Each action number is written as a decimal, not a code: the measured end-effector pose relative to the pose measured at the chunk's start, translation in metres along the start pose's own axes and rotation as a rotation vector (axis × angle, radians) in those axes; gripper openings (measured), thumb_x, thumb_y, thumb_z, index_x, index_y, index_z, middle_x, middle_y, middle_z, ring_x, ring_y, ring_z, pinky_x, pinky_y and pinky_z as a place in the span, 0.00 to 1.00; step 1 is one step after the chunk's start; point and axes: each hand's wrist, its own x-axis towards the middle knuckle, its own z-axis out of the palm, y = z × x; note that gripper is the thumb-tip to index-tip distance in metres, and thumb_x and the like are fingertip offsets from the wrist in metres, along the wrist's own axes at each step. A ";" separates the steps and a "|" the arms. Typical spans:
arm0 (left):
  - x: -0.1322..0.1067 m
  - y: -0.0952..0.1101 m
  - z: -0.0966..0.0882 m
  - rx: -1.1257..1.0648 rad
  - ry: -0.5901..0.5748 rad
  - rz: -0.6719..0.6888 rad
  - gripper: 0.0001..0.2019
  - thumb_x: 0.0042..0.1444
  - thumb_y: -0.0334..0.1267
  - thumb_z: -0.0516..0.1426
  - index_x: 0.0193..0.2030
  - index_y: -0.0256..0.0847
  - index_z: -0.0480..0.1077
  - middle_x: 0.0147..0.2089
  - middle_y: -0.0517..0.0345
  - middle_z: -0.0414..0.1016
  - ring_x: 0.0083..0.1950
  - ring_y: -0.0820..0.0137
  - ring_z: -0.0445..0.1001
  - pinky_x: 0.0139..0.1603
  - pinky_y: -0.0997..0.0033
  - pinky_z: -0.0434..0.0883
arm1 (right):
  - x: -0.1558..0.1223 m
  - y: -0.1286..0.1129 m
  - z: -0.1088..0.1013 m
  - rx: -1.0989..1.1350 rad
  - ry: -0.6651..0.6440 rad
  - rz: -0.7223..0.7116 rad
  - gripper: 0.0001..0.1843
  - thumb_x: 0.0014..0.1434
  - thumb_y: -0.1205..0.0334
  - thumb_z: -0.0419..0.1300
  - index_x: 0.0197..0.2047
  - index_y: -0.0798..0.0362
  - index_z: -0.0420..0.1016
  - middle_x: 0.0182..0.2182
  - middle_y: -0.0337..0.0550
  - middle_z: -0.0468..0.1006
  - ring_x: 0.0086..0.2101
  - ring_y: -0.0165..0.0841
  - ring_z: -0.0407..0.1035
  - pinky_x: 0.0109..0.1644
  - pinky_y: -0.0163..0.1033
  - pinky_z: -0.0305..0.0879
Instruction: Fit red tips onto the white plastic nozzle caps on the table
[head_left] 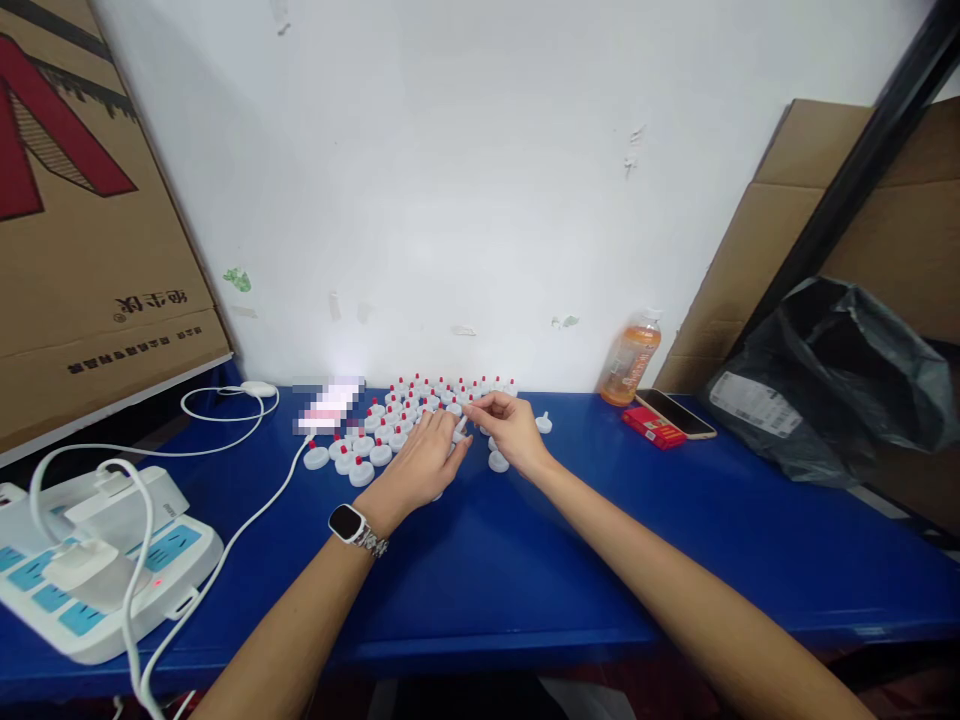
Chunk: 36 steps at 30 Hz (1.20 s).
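Note:
My left hand (429,458), with a watch on its wrist, is closed around a white nozzle cap (460,427) whose spout tilts up to the right. My right hand (511,432) pinches thumb and forefinger together at the tip of that spout; whatever lies between these fingertips is hidden. Behind and left of my hands stand several white nozzle caps with red tips (361,471), grouped on the blue table (525,570). To the right of my right hand sits a white nozzle cap without a red tip (544,423). Another white cap (498,461) is partly covered by that hand.
A white power strip (187,560) with plugs and cables lies at the left, near a large cardboard box (97,250). At the right are an orange drink bottle (632,360), a red packet (654,427), a phone (677,413) and a dark plastic bag (832,380). A white wall closes the back.

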 end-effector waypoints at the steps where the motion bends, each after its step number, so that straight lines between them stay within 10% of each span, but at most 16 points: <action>1: 0.000 -0.001 0.000 -0.014 0.005 0.002 0.11 0.69 0.43 0.45 0.45 0.40 0.63 0.44 0.50 0.67 0.46 0.60 0.65 0.48 0.55 0.68 | 0.000 0.000 -0.001 -0.015 -0.018 -0.012 0.17 0.48 0.47 0.70 0.30 0.54 0.78 0.26 0.40 0.79 0.27 0.30 0.70 0.32 0.36 0.65; 15: -0.004 0.015 -0.010 -0.057 -0.018 0.038 0.12 0.70 0.41 0.44 0.53 0.40 0.61 0.47 0.49 0.66 0.50 0.60 0.66 0.54 0.52 0.69 | 0.001 -0.021 -0.028 -0.107 -0.339 0.049 0.20 0.50 0.45 0.69 0.33 0.55 0.81 0.28 0.41 0.80 0.26 0.28 0.68 0.30 0.34 0.63; 28: -0.001 0.021 -0.009 -0.121 0.096 0.016 0.25 0.70 0.43 0.45 0.70 0.39 0.44 0.63 0.39 0.60 0.66 0.55 0.63 0.65 0.47 0.64 | -0.015 -0.015 0.004 -0.033 0.045 -0.129 0.19 0.52 0.44 0.67 0.27 0.52 0.72 0.25 0.40 0.75 0.28 0.31 0.68 0.35 0.39 0.67; 36: 0.000 0.008 -0.006 -0.102 0.122 -0.025 0.29 0.68 0.46 0.49 0.71 0.38 0.44 0.62 0.38 0.62 0.65 0.53 0.63 0.64 0.46 0.65 | 0.001 -0.006 0.001 -0.204 -0.018 -0.230 0.10 0.56 0.55 0.62 0.31 0.51 0.68 0.25 0.37 0.72 0.27 0.30 0.66 0.34 0.36 0.64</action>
